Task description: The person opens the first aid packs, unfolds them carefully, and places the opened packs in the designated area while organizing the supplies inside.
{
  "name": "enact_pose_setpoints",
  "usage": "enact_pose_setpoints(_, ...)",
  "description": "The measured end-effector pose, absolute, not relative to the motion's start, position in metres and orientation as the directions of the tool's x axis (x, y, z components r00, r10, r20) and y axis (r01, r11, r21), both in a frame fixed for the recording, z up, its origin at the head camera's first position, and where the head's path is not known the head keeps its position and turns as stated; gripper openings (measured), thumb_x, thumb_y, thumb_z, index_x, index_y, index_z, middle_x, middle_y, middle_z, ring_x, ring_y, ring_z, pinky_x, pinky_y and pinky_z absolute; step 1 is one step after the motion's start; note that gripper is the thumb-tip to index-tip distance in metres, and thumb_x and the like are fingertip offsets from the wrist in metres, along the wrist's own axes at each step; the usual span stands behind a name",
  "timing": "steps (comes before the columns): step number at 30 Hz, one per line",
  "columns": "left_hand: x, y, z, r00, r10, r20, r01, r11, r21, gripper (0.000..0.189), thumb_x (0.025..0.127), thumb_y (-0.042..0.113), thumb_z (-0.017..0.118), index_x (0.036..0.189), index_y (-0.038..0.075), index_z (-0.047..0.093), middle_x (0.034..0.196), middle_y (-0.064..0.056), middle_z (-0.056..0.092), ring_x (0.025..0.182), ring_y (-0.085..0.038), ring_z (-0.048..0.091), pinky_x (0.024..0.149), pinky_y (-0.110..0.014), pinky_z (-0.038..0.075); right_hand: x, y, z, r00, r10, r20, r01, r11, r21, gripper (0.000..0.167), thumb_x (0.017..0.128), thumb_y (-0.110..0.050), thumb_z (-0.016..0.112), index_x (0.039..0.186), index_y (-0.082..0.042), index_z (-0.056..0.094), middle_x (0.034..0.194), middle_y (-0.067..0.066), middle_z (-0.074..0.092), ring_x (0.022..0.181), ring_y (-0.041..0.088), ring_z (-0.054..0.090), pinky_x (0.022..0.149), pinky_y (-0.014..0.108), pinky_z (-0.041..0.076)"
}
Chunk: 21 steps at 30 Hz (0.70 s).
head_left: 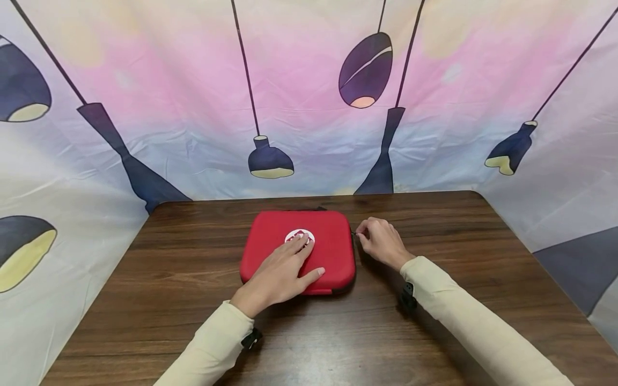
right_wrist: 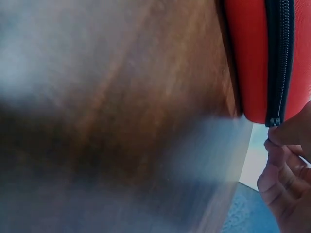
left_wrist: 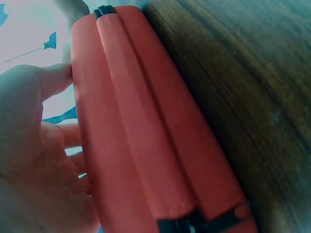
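A red zippered case (head_left: 333, 236) with a round white emblem on its lid lies flat on the wooden table. My left hand (head_left: 285, 271) rests on the lid with its fingers spread straight, fingertips over the emblem. In the left wrist view the case's front side (left_wrist: 131, 116) shows a raised red strip along the seam. At the case's right side, my right hand (head_left: 381, 241) pinches the zipper pull between thumb and forefinger. The right wrist view shows the zipper slider (right_wrist: 275, 121) right at those fingertips, on black zipper tape (right_wrist: 281, 58) whose teeth are closed along the visible stretch.
The brown wooden table (head_left: 183, 300) extends around the case on all sides. Behind it hangs a cloth backdrop (head_left: 309, 107) printed with dark lamps, close along the table's far edge. Each sleeve has a black band at the wrist.
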State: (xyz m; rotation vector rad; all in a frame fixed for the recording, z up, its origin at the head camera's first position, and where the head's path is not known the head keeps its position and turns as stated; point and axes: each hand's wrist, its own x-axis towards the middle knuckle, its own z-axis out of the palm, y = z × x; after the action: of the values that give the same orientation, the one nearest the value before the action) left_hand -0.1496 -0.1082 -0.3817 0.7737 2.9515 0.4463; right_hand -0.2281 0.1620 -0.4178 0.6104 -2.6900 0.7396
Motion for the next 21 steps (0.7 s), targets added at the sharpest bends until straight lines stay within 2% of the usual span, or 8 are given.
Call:
enact_pose_setpoints(9,-0.152,-0.107,-0.384,-0.870,0.493,0.006,0.465,0.816,0.343,0.078,0.097,0.054,0.060,0.157,0.009,0.038,0.164,-0.010,0.031,0.151,-0.029,0.026,0.121,-0.044,0.026,-0.240,0.164,-0.419,-0.878,-0.327,0.351,-0.461,0.774,-0.433,0.005,0.091,-0.005,0.071,0.091,-0.006,0.077,0.088,0.006,0.070,0.071,0.017,0.062,0.062,0.035,0.053)
enact_pose_setpoints(21,-0.153,-0.108,-0.386,-0.869,0.495,0.007,0.464,0.809,0.362,0.079,0.097,0.055,0.059,0.157,0.007,0.038,0.164,-0.011,0.030,0.152,-0.029,0.025,0.122,-0.043,0.024,-0.228,0.167,-0.418,-0.868,-0.364,0.338,-0.484,0.774,-0.409,0.006,0.089,-0.003,0.070,0.091,-0.005,0.076,0.087,0.005,0.069,0.072,0.017,0.061,0.063,0.037,0.052)
